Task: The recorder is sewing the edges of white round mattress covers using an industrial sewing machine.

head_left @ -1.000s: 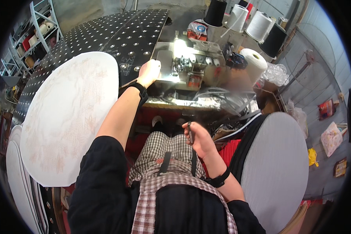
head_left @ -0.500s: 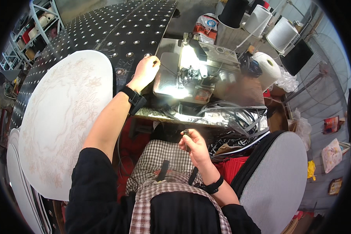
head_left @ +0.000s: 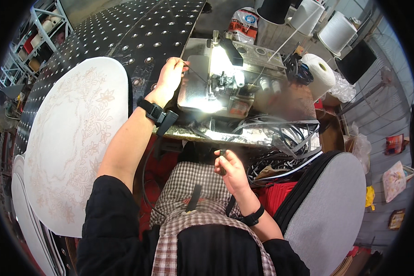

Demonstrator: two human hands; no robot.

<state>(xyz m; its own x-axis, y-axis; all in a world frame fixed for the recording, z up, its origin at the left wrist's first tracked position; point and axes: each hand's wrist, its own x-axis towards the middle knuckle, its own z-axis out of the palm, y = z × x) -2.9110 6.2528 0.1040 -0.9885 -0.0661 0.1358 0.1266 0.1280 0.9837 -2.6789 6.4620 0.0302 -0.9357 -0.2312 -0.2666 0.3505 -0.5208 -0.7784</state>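
Observation:
My left hand point(head_left: 168, 78) is closed at the left edge of a lit sewing machine point(head_left: 225, 78). Its fingertips pinch a thin dark strand point(head_left: 197, 72) that runs toward the machine's needle area. Below the table edge, above my lap, my right hand point(head_left: 233, 174) is closed around a small dark object point(head_left: 222, 162). Only its short end shows between thumb and fingers, so its kind cannot be made out. A large white oval mat point(head_left: 78, 142) with a pale brown floral pattern stands left of my left forearm.
A black table point(head_left: 142, 27) with rows of metal studs stretches beyond the machine. Grey strips point(head_left: 285, 138) lie coiled at the table's front right. Grey oval mats point(head_left: 329, 198) stack at the right. White thread cones point(head_left: 318, 76) and a plastic bag point(head_left: 244, 26) stand behind.
The view has shifted slightly. Both hands keep nearly the same pose, the left still pinching the strand and the right still gripping the small dark object.

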